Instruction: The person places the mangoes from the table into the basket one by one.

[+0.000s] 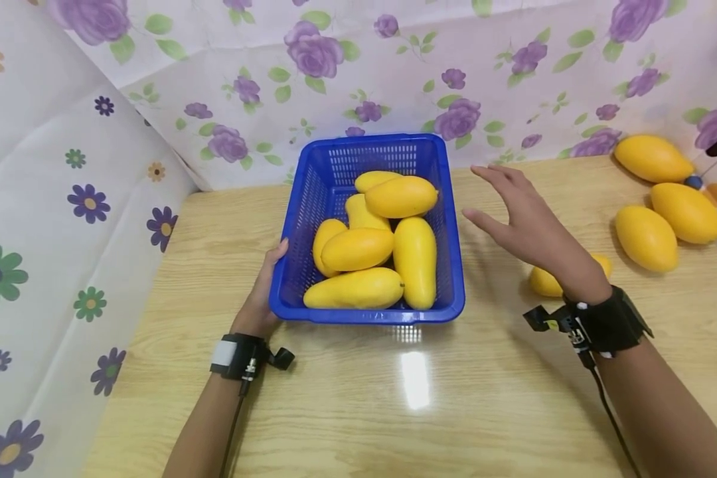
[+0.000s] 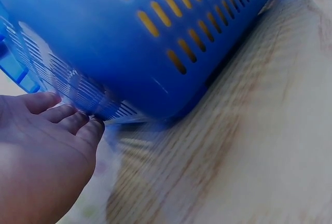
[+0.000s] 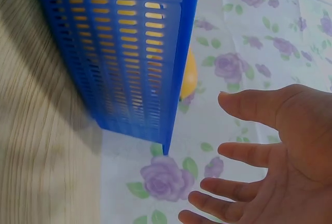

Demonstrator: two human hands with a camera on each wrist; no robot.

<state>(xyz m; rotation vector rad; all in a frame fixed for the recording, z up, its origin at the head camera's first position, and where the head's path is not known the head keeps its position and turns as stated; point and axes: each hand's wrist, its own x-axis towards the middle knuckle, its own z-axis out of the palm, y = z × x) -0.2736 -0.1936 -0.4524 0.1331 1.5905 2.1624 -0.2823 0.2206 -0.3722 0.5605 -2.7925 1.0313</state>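
Observation:
A blue plastic basket [image 1: 367, 317] with slotted walls stands on the table, holding several yellow mangoes [image 1: 358, 249]. My left hand [image 1: 261, 292] is at its left side, the thumb near the rim. In the left wrist view its extended fingers [image 2: 62, 115] touch the slotted outer wall. To the right of the basket, my right hand [image 1: 522, 212] hovers with spread fingers, apart from the wall and holding nothing. The right wrist view shows the same gap between the hand [image 3: 280, 167] and the basket [image 3: 119, 53]. Beneath the right wrist lies a partly hidden mango [image 1: 544, 282].
Three more mangoes [image 1: 646, 238] lie at the right end of the wooden table [image 1: 358, 411]. A flowered cloth [image 1: 358, 73] hangs behind the table, and another flowered sheet [image 1: 48, 219] covers the left side. Cables run from both wrist bands [image 1: 612, 322].

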